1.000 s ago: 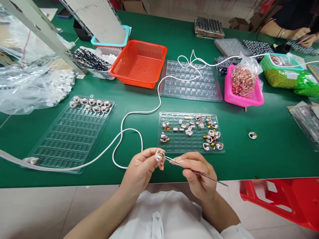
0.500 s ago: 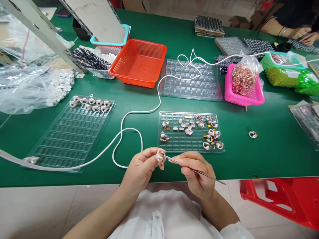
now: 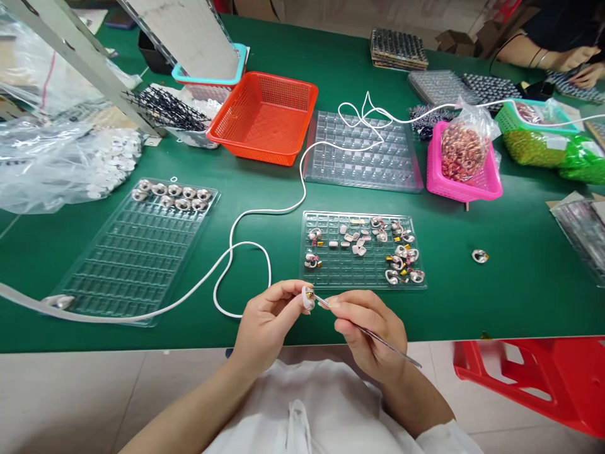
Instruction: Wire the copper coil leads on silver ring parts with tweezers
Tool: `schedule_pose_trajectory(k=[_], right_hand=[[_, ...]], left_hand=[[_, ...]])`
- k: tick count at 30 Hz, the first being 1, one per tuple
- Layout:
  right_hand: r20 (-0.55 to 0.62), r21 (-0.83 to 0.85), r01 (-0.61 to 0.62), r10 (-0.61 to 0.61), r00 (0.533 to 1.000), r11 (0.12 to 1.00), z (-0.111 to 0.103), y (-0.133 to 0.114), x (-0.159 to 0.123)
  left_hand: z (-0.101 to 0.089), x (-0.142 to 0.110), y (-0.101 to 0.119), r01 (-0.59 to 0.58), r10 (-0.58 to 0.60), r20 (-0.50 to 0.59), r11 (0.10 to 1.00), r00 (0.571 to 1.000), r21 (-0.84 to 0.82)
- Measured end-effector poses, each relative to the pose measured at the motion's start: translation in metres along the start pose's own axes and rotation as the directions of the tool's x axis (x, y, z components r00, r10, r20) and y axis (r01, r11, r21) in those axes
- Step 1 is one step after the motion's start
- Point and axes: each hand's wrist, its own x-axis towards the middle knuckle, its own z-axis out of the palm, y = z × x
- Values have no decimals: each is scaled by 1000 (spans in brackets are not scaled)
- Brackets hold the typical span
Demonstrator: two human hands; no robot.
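Between the thumb and fingers of my left hand (image 3: 267, 321) is a small white, ear-clip-shaped earbud shell (image 3: 307, 299) with a yellow bit showing inside. My right hand (image 3: 373, 331) pinches a thin metal pick (image 3: 387, 344), slanted like a pen, and its tip meets the yellow bit. Just beyond both hands lies a clear compartment tray (image 3: 352, 271). On it sit several shells with red wires and yellow tabs, and several small pale rectangular pieces (image 3: 362, 242). A single similar shell (image 3: 480, 256) lies on the green table to the right.
A clear tray (image 3: 127, 258) with several silvery shells lies left, crossed by a white cable (image 3: 231, 252). Further back are an orange basket (image 3: 265, 120), another clear tray (image 3: 363, 154) and a pink basket (image 3: 463, 189). A co-worker's hands (image 3: 579, 66) are at far right. A red stool (image 3: 529, 378) stands below.
The earbud shell has been turned in my left fingers and shifted slightly right. The rear end of the pick has swung down a little, with my right hand shifting slightly left.
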Motion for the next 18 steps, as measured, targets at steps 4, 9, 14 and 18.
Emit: schedule_pose_trajectory(k=[4,9,14,18], right_hand=[[-20,-7,5,-5,1000,1000,1,1,-3],[-72,3,38,-38,997,999,4,4,-12],[-109,-8,39,-40,993,999,8,7,-15],[-107,15,37,-35,994,999,11,8,-14]], left_hand=[[-1,1,-3,23,-23,5,997,1000,-76],[3,5,1,93,-97,-5,972,995,-215],[7,7,6,129,-138,-10,949,990,-287],[6,6,5,115,-124,-17,956,992,-270]])
